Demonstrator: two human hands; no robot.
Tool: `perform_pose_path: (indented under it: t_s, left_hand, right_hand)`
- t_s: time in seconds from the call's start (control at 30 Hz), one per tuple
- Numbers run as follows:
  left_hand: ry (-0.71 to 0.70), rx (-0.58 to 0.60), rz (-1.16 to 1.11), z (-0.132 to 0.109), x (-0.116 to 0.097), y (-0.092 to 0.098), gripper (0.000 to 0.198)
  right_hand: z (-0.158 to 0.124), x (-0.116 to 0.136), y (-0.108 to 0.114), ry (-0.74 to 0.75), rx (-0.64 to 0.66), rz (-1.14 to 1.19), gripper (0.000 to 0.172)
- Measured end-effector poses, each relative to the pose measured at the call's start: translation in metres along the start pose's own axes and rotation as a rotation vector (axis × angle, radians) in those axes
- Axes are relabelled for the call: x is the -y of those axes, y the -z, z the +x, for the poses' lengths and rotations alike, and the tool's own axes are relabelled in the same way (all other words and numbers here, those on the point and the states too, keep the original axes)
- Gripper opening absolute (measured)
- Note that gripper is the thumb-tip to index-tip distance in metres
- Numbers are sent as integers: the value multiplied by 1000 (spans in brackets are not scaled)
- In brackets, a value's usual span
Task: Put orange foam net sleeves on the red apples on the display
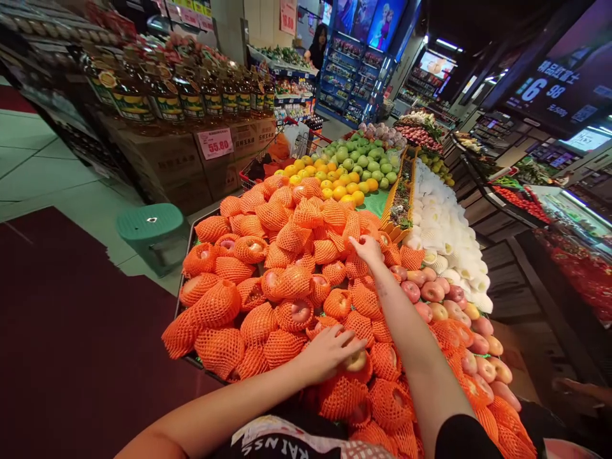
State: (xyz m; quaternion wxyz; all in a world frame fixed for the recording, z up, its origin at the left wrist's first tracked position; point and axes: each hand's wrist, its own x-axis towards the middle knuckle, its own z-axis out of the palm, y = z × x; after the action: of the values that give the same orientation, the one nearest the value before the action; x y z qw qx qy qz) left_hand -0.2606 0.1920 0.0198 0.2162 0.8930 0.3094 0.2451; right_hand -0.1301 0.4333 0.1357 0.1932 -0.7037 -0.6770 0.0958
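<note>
A large pile of apples wrapped in orange foam nets (287,280) fills the display bin in front of me. My left hand (329,349) rests on a netted apple (356,362) near the front of the pile, fingers curled over it. Reaching further back, my right hand (366,247) has its fingers closed around another netted apple in the middle of the heap. Bare pink apples (433,292) lie in a strip to the right of my right arm.
Behind the pile lie oranges (335,182) and green apples (366,156). White netted fruit (444,223) lines the right side. A green plastic stool (153,229) stands on the floor at left, below bottles (191,95) on cartons. A person (318,48) stands far back.
</note>
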Motion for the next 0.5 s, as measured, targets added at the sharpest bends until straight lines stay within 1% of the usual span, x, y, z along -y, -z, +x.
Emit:
perform_pose_path:
  t_s: [0.1, 0.17, 0.2, 0.23, 0.27, 0.3, 0.33, 0.4, 0.47, 0.5]
  left_hand:
    - [41, 76, -48, 7, -4, 0, 75]
    - [68, 82, -69, 10, -2, -2, 80]
    - [71, 79, -77, 10, 0, -3, 83]
    - [68, 78, -89, 10, 3, -3, 87]
    - [68, 77, -109, 10, 4, -2, 90]
    - [72, 78, -140, 9, 5, 0, 93]
    - [76, 80, -187, 8, 5, 3, 95]
    - [90, 66, -322, 5, 0, 13, 93]
    - [99, 13, -476, 1, -9, 25, 85]
    - [101, -24, -547, -1, -15, 30, 79]
  right_hand:
    - [-20, 7, 17, 14, -113, 75, 40]
    - [-45, 3, 34, 34, -188, 178, 45]
    - [-61, -3, 43, 36, -225, 254, 50]
    - [-80, -12, 50, 28, -269, 406, 54]
    - [-102, -22, 56, -25, -326, 559, 57]
    - [-126, -35, 60, -102, -346, 659, 60]
    - [-151, -49, 62, -176, -333, 725, 62]
    - [-203, -77, 62, -267, -194, 841, 66]
    - [-252, -100, 56, -232, -39, 974, 73]
    - [-275, -108, 52, -220, 39, 991, 73]
